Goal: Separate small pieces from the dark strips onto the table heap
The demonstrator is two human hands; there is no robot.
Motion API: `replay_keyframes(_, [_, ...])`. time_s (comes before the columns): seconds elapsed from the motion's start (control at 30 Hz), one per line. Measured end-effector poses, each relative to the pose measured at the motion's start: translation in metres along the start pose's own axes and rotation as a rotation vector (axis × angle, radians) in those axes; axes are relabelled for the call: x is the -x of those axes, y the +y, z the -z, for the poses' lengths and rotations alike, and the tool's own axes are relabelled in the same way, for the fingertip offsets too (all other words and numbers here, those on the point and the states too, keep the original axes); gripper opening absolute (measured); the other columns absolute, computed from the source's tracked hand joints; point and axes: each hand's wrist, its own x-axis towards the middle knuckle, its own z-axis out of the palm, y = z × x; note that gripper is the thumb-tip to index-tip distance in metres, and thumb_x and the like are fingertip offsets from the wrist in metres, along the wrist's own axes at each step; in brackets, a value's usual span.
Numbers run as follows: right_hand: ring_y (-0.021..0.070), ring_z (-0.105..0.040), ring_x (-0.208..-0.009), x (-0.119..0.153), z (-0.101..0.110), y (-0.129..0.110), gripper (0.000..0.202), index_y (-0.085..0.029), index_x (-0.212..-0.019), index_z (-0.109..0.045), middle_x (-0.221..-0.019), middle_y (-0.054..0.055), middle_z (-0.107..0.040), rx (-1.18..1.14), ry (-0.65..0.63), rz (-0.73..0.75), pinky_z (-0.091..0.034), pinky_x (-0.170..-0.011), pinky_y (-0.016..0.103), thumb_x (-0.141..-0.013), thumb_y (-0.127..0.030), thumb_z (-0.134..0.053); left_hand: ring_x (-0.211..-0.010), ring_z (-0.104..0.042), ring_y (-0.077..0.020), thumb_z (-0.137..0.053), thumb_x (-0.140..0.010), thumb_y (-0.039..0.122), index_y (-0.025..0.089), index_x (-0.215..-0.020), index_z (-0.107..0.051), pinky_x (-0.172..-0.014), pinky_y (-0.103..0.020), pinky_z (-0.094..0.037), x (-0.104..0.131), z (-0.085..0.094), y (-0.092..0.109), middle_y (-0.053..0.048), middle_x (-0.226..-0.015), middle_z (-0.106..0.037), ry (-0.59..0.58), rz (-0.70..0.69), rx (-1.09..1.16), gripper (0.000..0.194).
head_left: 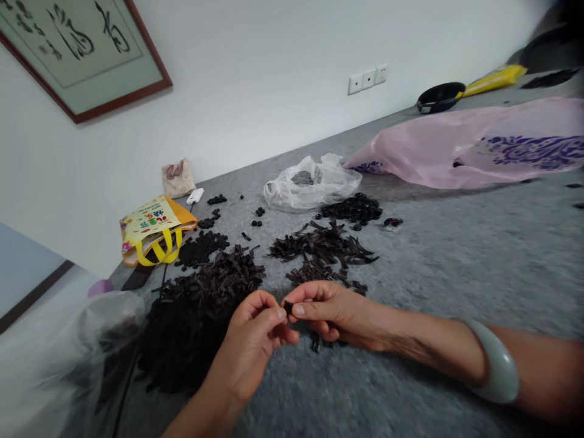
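Note:
A small black piece (288, 307) sits pinched between the fingertips of both hands; it is too small to name its kind. My left hand (258, 328) grips it from the left with thumb and forefinger. From the right, my right hand (326, 309) pinches the same piece, a pale bangle (495, 362) on that forearm. Beside my left hand lies a big heap of black strips (182, 328). Behind the hands are a pile of longer dark strips (323, 243) and a pile of short dark pieces (310, 272). A few small dark pieces lie partly hidden under my right hand.
Small round black pieces (203, 248) lie behind the large heap, near a yellow gift bag (152, 228). A clear plastic bag (292, 191) stands by another black pile (353, 208). A pink bag (424, 146) and a black round container (440, 97) lie toward the wall.

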Motion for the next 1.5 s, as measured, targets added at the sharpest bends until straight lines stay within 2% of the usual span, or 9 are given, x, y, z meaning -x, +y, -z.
replay_keyframes(0.33, [0.0024,-0.039,-0.043,-0.001,0.0,0.0,0.033,-0.018,-0.092,-0.073,-0.063,-0.005,-0.061,0.095,0.021,0.059,-0.026,-0.036,0.014,-0.069,-0.038,-0.087,-0.05,-0.053,-0.009,-0.07,-0.066,0.019,0.02,-0.072,-0.052,-0.07,-0.034,-0.052,0.002,0.0,0.001,0.007,-0.054,-0.056,-0.018,0.042,0.001,0.019])
replay_keyframes(0.5, [0.0033,-0.042,-0.045,-0.002,0.006,-0.003,0.029,-0.017,-0.098,-0.074,-0.066,-0.004,-0.062,0.396,-0.051,0.203,-0.032,-0.039,0.015,-0.081,-0.04,-0.078,-0.047,-0.047,-0.0072,-0.066,-0.065,0.016,0.02,-0.073,-0.053,-0.071,-0.036,-0.054,0.002,-0.001,0.002,0.009,-0.05,-0.052,-0.01,0.058,-0.02,0.016])
replay_keyframes(0.7, [0.0055,-0.048,-0.052,0.003,0.008,-0.013,0.027,-0.017,-0.099,-0.076,-0.071,-0.002,-0.065,0.692,-0.075,0.349,-0.039,-0.047,0.017,-0.087,-0.039,-0.07,-0.049,-0.05,-0.0074,-0.07,-0.067,0.018,0.02,-0.075,-0.053,-0.072,-0.036,-0.054,0.002,0.002,0.0,0.008,-0.056,-0.055,-0.043,0.06,-0.02,0.018])
replay_keyframes(0.9, [0.0111,-0.059,-0.068,0.008,0.008,-0.017,0.018,-0.016,-0.096,-0.077,-0.08,0.002,-0.07,0.842,-0.05,0.48,-0.046,-0.062,0.021,-0.088,-0.031,-0.069,-0.062,-0.062,-0.0115,-0.077,-0.072,0.025,0.018,-0.082,-0.058,-0.07,-0.028,-0.049,0.0,0.006,0.001,0.002,-0.071,-0.065,-0.086,-0.02,-0.116,0.023])
replay_keyframes(1.03, [0.0118,-0.059,-0.069,0.011,0.007,-0.016,0.014,-0.016,-0.095,-0.076,-0.08,0.002,-0.068,0.947,-0.019,0.54,-0.044,-0.06,0.021,-0.088,-0.026,-0.069,-0.064,-0.065,-0.0128,-0.078,-0.072,0.025,0.018,-0.081,-0.058,-0.068,-0.026,-0.046,-0.002,0.005,0.001,0.001,-0.075,-0.067,-0.064,-0.093,-0.229,0.023])
replay_keyframes(1.17, [0.0118,-0.06,-0.071,0.013,0.006,-0.015,0.013,-0.016,-0.097,-0.074,-0.082,0.002,-0.065,1.136,0.012,0.678,-0.045,-0.063,0.021,-0.087,-0.019,-0.067,-0.065,-0.068,-0.0145,-0.077,-0.071,0.025,0.018,-0.082,-0.057,-0.071,-0.027,-0.047,-0.004,0.004,0.0,0.002,-0.075,-0.068,-0.039,-0.077,-0.198,0.024])
replay_keyframes(1.27, [0.0138,-0.061,-0.075,0.016,0.006,-0.016,0.015,-0.014,-0.101,-0.072,-0.087,0.005,-0.065,1.299,0.022,0.72,-0.046,-0.066,0.024,-0.09,-0.018,-0.062,-0.066,-0.067,-0.0146,-0.076,-0.074,0.028,0.018,-0.082,-0.059,-0.072,-0.028,-0.047,-0.004,0.003,0.0,0.002,-0.075,-0.067,-0.015,-0.079,-0.195,0.021])
replay_keyframes(1.5, [0.0154,-0.059,-0.071,0.021,0.004,-0.014,0.023,-0.013,-0.103,-0.068,-0.088,0.008,-0.064,1.588,0.019,0.835,-0.046,-0.062,0.026,-0.101,-0.025,-0.049,-0.066,-0.065,-0.0185,-0.075,-0.073,0.023,0.019,-0.073,-0.063,-0.065,-0.028,-0.047,-0.005,0.003,-0.003,-0.002,-0.068,-0.069,0.051,-0.21,-0.534,0.013])
